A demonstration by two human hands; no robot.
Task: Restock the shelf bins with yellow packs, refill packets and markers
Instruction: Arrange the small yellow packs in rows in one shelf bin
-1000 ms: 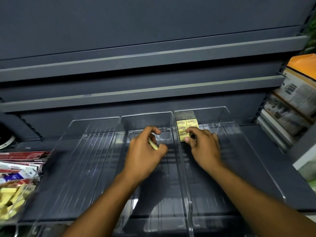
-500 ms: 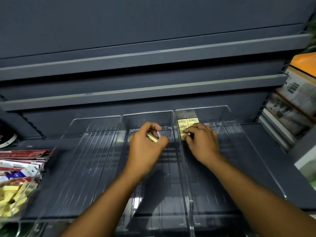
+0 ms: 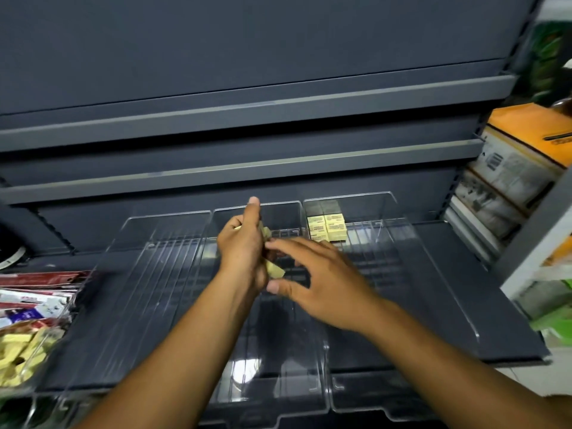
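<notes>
Three clear bins stand side by side on the grey shelf (image 3: 464, 274): the left bin (image 3: 148, 274), the middle bin (image 3: 278, 382) and the right bin (image 3: 402, 289). At the near left edge, a separate clear container holds the supply: loose yellow packs (image 3: 15, 351), with refill packets (image 3: 34, 292) in red and white lying just beyond them. No markers can be identified in view. Above the middle bin, the left hand (image 3: 241, 246) is curled round a small batch of held packs (image 3: 275, 270), with its index finger pointing upward. The right hand (image 3: 322, 280) reaches across to this batch with fingers and thumb spread on either side of the lowest pack. The fingers are apart, not closed, and contact cannot be confirmed. Farther back, the stocked packs (image 3: 328, 227) sit in neat rows against the rear wall of the right bin, filling only its far end. The left bin and the middle bin show no contents. Beyond, the upper shelves (image 3: 247, 168) run across the unit, and printed boxes (image 3: 520, 162) stand to the right. Assessment: the task is at an early stage. Yellow packs are partly placed, with more in hand and in supply. Refill packets and markers are not yet binned.
</notes>
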